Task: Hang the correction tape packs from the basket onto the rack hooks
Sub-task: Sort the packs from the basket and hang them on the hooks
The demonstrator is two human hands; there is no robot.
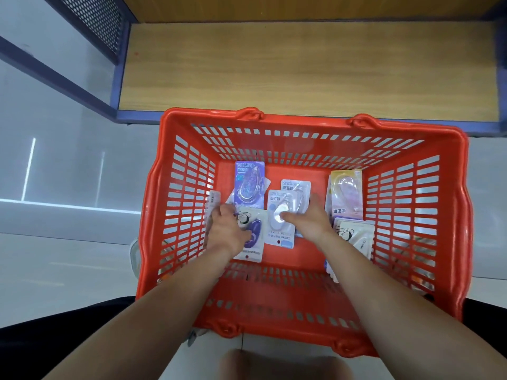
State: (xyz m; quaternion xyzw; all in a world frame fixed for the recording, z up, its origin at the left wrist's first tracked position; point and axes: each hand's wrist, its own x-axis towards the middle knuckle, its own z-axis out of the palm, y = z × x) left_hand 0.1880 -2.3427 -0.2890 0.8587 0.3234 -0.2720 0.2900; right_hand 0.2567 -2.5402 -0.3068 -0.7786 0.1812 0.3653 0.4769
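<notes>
Noted blurred skin-toned shape (277, 363) at bottom centre, closest to lens, too soft to identify. Followed two bare forearms up from lower corners into red basket (274, 117) at frame centre, set on pale floor before wooden shelf (301, 69).

Found correction tape packs loose on basket bottom, none hung. Saw no rack hooks in frame. Counted about seven:
- purple pack (249, 185) upper left
- dark-purple pack (255, 237) below it
- white pack (281, 218) at centre, overlapping second white pack (299, 186)
- yellow pack (346, 193) at right
- pale pack (355, 237) beneath that
- narrow strip of another pack (214, 200) by left wall

Recorded left hand (226, 233) lying over dark-purple pack, fingers reaching past its upper left corner. Could not tell whether curled round anything. Recorded right hand (311, 219) with thumb laid on white pack's clear blister, fingers fairly straight and spread off its right edge. Saw no clamping there.

Logged white pack just left of right palm, long axis running top to bottom of frame. Spotted small red dot near its lower end, judged to be hang hole. Judged right hand nearer for pickup.

Made out Korean lettering on several cards, too blurred to transcribe. Read "Campus" tentatively on pale pack.
</notes>
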